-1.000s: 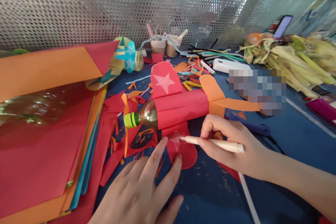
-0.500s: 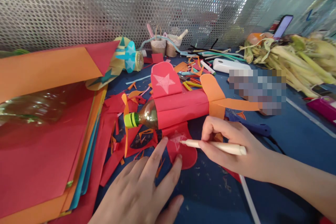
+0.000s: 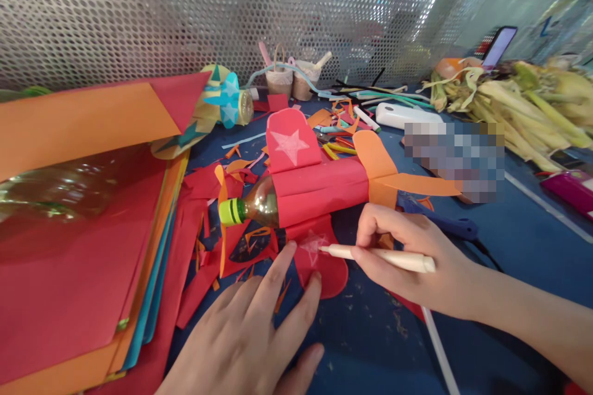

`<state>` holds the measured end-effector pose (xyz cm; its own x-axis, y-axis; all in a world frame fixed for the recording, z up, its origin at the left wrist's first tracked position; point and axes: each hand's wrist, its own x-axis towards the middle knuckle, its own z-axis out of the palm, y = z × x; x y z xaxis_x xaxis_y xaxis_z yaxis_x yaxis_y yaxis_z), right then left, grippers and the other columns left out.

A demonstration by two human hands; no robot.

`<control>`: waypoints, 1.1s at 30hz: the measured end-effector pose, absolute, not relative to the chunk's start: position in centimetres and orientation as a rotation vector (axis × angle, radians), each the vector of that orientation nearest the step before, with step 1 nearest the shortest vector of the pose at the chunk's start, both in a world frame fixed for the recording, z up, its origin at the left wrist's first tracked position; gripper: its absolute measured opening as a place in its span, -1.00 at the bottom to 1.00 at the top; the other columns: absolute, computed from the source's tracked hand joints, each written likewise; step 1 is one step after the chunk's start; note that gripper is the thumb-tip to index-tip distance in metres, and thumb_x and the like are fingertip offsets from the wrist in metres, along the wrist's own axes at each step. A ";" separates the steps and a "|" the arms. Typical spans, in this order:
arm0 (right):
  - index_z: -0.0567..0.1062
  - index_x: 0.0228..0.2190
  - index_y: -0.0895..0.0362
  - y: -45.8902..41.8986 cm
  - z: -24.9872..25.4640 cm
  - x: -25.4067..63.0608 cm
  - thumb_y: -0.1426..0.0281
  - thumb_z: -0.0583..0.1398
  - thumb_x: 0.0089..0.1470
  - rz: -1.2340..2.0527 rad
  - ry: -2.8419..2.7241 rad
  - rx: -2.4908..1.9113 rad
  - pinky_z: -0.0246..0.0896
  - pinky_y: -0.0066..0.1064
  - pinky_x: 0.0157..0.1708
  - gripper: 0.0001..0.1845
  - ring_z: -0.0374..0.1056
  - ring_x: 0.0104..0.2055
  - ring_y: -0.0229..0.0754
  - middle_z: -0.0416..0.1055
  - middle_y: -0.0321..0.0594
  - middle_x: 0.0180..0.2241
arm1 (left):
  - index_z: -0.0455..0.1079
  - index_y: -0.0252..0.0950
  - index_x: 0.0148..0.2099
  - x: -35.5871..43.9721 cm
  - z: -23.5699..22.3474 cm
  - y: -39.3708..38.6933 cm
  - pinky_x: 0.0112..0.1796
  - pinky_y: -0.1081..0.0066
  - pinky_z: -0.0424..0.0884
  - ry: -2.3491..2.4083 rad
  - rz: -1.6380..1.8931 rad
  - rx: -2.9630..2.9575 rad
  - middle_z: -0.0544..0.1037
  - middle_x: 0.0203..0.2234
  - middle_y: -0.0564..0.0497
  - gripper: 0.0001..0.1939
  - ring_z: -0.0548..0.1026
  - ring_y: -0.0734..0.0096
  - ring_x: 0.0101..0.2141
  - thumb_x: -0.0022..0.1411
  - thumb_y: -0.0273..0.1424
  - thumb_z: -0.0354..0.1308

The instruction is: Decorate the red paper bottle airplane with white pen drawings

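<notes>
A plastic bottle with a green cap (image 3: 231, 211) lies on the blue table, wrapped in red paper (image 3: 319, 191) as a plane with red wings and an orange tail (image 3: 384, 173). My left hand (image 3: 250, 333) lies flat, fingers spread, fingertips pressing the near red wing (image 3: 324, 262). My right hand (image 3: 417, 256) is closed on a cream pen (image 3: 384, 256), whose tip touches a pale star drawn on that wing. The far wing (image 3: 290, 139) carries a finished white star.
A stack of red, orange and blue paper sheets (image 3: 78, 247) fills the left. Paper scraps litter the table middle. A second decorated bottle (image 3: 227, 105), small baskets (image 3: 280, 80), a white case (image 3: 403, 114), corn husks (image 3: 523, 105) and a perforated metal screen stand behind.
The pen tip has shifted slightly right on the near wing's star. My left hand has stayed in place.
</notes>
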<state>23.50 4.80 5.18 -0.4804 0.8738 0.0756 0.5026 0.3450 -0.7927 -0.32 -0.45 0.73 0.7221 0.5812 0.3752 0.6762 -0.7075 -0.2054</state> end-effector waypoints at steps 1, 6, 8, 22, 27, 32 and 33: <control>0.19 -0.49 0.07 4.8 5.2 23.5 0.38 0.13 0.13 0.976 -2.116 -1.206 -0.11 -0.57 -0.71 -0.78 0.03 -0.70 -0.42 0.12 -0.50 -0.67 | 0.35 -0.23 0.16 -0.5 0.7 -0.5 -0.35 0.24 0.58 -0.979 -0.428 -2.588 0.47 0.07 -0.28 -0.58 0.60 0.15 -0.21 0.34 -0.26 -0.07; 0.18 -0.49 0.07 4.8 5.1 23.5 0.38 0.13 0.13 0.942 -2.114 -1.237 -0.10 -0.56 -0.71 -0.78 0.05 -0.70 -0.42 0.15 -0.50 -0.67 | 0.34 -0.22 0.16 -1.0 0.5 -0.7 -0.32 0.25 0.57 -0.986 -0.434 -2.574 0.47 0.08 -0.24 -0.58 0.59 0.16 -0.20 0.34 -0.25 -0.06; 0.19 -0.49 0.07 4.8 5.1 23.5 0.38 0.13 0.13 0.940 -2.126 -1.234 -0.09 -0.56 -0.70 -0.78 0.06 -0.70 -0.42 0.15 -0.50 -0.67 | 0.35 -0.23 0.16 -0.9 0.6 -0.7 -0.32 0.24 0.58 -0.980 -0.435 -2.574 0.47 0.07 -0.25 -0.59 0.59 0.15 -0.19 0.34 -0.26 -0.06; 0.19 -0.49 0.07 4.8 5.1 23.4 0.36 0.13 0.14 0.968 -2.107 -1.252 -0.10 -0.56 -0.70 -0.78 0.05 -0.70 -0.41 0.14 -0.50 -0.68 | 0.35 -0.22 0.15 -0.4 0.7 -0.6 -0.33 0.26 0.57 -0.999 -0.438 -2.597 0.46 0.08 -0.26 -0.59 0.59 0.17 -0.22 0.33 -0.25 -0.06; 0.20 -0.49 0.07 4.8 5.1 23.4 0.36 0.13 0.14 0.942 -2.100 -1.259 -0.09 -0.56 -0.70 -0.78 0.05 -0.70 -0.41 0.14 -0.49 -0.67 | 0.34 -0.21 0.16 -0.4 0.9 -0.4 -0.34 0.26 0.57 -1.000 -0.425 -2.595 0.46 0.07 -0.25 -0.58 0.59 0.18 -0.23 0.34 -0.25 -0.07; 0.19 -0.49 0.07 4.9 5.0 23.5 0.37 0.13 0.14 0.958 -2.126 -1.220 -0.09 -0.56 -0.71 -0.78 0.05 -0.70 -0.42 0.13 -0.51 -0.68 | 0.35 -0.24 0.16 -0.6 0.8 -0.6 -0.36 0.22 0.59 -0.974 -0.435 -2.582 0.47 0.06 -0.29 -0.58 0.60 0.13 -0.22 0.33 -0.25 -0.05; 0.20 -0.49 0.07 4.9 5.0 23.5 0.38 0.14 0.14 0.933 -2.121 -1.228 -0.08 -0.56 -0.70 -0.78 0.06 -0.70 -0.42 0.14 -0.50 -0.67 | 0.34 -0.25 0.16 -0.6 0.8 -0.6 -0.36 0.21 0.59 -0.971 -0.436 -2.584 0.47 0.06 -0.30 -0.58 0.61 0.12 -0.22 0.33 -0.26 -0.05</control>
<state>23.48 4.86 5.00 -0.4588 0.8840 0.0901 0.5309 0.3540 -0.7699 -0.57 -0.60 0.78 0.7183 0.5705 0.3981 0.6767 -0.7058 -0.2095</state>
